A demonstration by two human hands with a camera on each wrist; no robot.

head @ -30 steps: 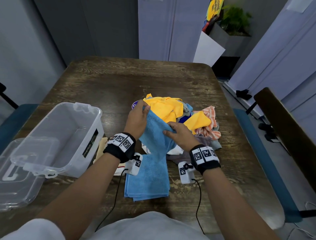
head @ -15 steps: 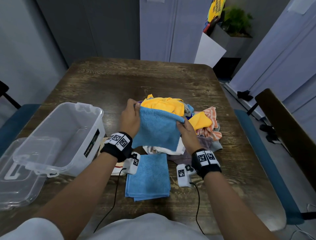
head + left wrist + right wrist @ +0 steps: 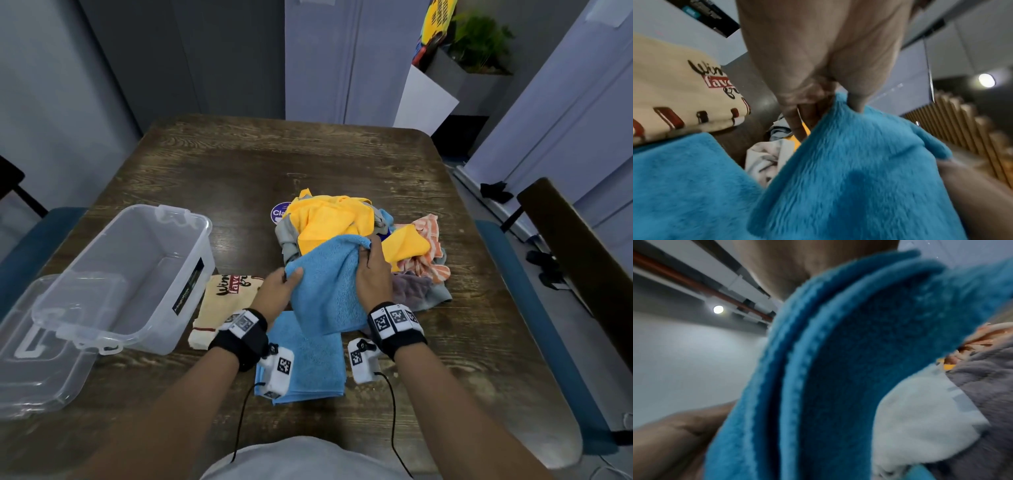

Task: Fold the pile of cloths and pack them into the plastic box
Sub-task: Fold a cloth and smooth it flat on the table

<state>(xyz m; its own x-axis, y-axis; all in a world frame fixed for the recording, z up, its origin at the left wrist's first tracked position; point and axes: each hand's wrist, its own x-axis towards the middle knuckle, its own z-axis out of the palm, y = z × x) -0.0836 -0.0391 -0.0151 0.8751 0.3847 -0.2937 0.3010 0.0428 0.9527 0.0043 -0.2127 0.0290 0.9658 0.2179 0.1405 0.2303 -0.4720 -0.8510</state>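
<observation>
Hanging from left hand and right hand, blue cloth slants diagonally.

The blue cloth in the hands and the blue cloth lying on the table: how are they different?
The held blue cloth is lifted, gripped by the left hand and right hand; the folded blue cloth lies flat on the table. The held blue cloth is bunched and loosely doubled; the folded blue cloth is a neat square stack. Both are fluffy blue.
</observation>
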